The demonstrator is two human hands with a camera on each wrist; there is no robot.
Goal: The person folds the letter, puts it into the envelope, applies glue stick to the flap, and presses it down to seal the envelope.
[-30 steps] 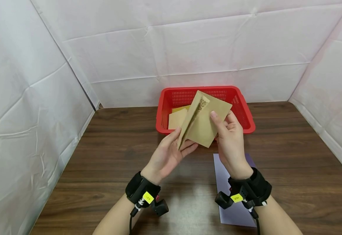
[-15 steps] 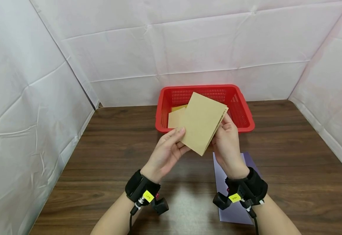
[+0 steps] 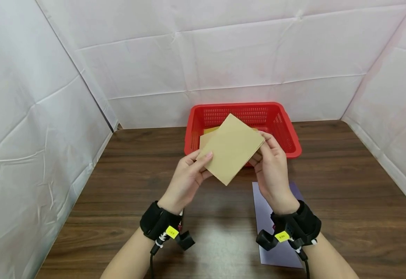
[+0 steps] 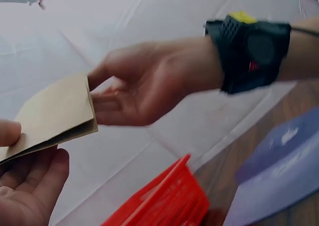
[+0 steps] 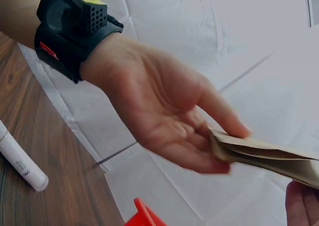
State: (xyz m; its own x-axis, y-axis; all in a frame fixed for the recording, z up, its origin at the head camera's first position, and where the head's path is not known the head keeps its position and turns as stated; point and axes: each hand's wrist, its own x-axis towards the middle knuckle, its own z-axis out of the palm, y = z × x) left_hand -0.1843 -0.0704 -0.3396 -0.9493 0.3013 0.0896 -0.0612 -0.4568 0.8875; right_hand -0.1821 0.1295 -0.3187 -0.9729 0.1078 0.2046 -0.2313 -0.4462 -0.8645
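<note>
Head view: left hand (image 3: pixel 185 180) and right hand (image 3: pixel 272 170) pinch folded brown envelope (image 3: pixel 231 148) over red basket (image 3: pixel 283 128). Right wrist view alone shows white marker (image 5: pixel 21 164) on surface (image 5: pixel 30 126).

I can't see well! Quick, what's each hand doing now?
Left hand: pinches the brown envelope.
Right hand: holds the envelope's other edge.
</note>
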